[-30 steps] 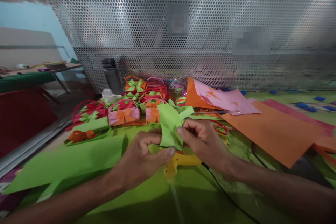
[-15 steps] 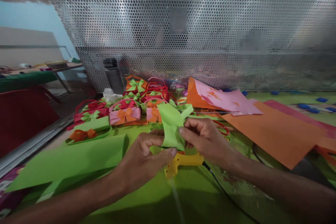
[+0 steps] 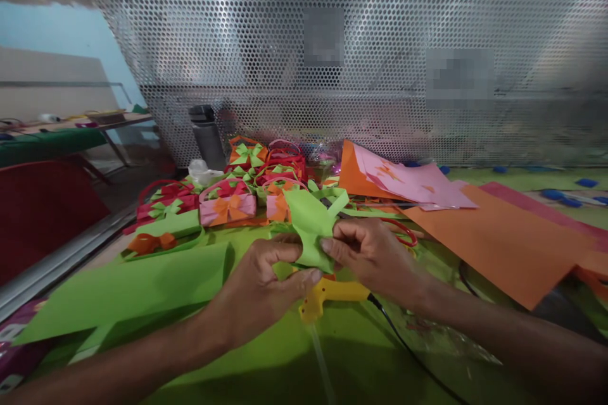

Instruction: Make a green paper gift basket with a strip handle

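A light green piece of craft paper (image 3: 306, 224), bent and partly folded, is held up between both hands. My left hand (image 3: 270, 272) grips its lower left edge, thumb in front and fingers behind. On its right side, my right hand (image 3: 368, 250) pinches the sheet between thumb and fingers, close to a narrow green strip (image 3: 338, 202) that sticks up. Just below the paper lies a yellow glue gun (image 3: 339, 291) with a clear glue stick (image 3: 322, 354) and a black cord (image 3: 403, 342).
Small paper bags with bows (image 3: 228, 207) crowd the back left, by a dark bottle (image 3: 208, 136). A large green sheet (image 3: 142, 291) lies left; orange sheets (image 3: 494, 234) and pink sheets (image 3: 413, 183) lie right. A perforated metal panel (image 3: 266, 38) stands behind.
The green paper has bent a little more at its lower part, and my right fingers have shifted slightly down and left on it. Both hands keep hold of it.
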`<state>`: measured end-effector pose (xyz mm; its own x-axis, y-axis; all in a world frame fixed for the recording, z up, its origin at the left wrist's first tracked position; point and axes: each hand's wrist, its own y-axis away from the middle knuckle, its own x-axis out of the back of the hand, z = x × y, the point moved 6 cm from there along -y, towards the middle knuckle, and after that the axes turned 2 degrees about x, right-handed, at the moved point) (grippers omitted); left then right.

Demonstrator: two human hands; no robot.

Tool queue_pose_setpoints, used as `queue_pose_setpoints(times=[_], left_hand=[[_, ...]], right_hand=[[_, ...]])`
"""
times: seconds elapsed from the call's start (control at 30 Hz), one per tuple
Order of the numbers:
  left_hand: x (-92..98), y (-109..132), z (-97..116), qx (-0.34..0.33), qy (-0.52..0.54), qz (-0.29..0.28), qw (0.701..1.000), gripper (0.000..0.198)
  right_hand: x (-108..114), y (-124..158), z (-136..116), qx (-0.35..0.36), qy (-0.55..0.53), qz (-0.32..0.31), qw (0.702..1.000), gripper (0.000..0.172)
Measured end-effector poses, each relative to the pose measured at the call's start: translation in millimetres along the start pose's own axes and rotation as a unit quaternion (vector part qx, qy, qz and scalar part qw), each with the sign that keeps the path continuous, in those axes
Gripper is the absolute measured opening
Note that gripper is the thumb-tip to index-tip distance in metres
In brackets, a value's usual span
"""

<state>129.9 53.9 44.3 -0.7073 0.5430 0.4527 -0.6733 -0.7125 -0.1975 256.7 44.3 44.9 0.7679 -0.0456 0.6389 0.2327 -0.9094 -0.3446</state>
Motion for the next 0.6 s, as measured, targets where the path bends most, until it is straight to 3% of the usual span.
queue_pose_setpoints(times=[0.17,0.4,0.6], left_hand=[[3.0,0.8,0.2,0.022,-0.070,0.023,0.997,0.018],[5.2,0.4,7.6,-0.009,-0.114,0.044,0.993,0.020],[4.9,2.6,5.7,-0.021,-0.179,0.043,0.983,0.027]], right_hand=[[3.2,1.1,-1.6,0.003,0.083,0.037,0.996,0.029],[5.3,3.0,-3.2,0.003,0.148,0.063,0.987,0.022],[6.0,7.1,-14.2,0.077,0.168,0.094,0.978,0.017]])
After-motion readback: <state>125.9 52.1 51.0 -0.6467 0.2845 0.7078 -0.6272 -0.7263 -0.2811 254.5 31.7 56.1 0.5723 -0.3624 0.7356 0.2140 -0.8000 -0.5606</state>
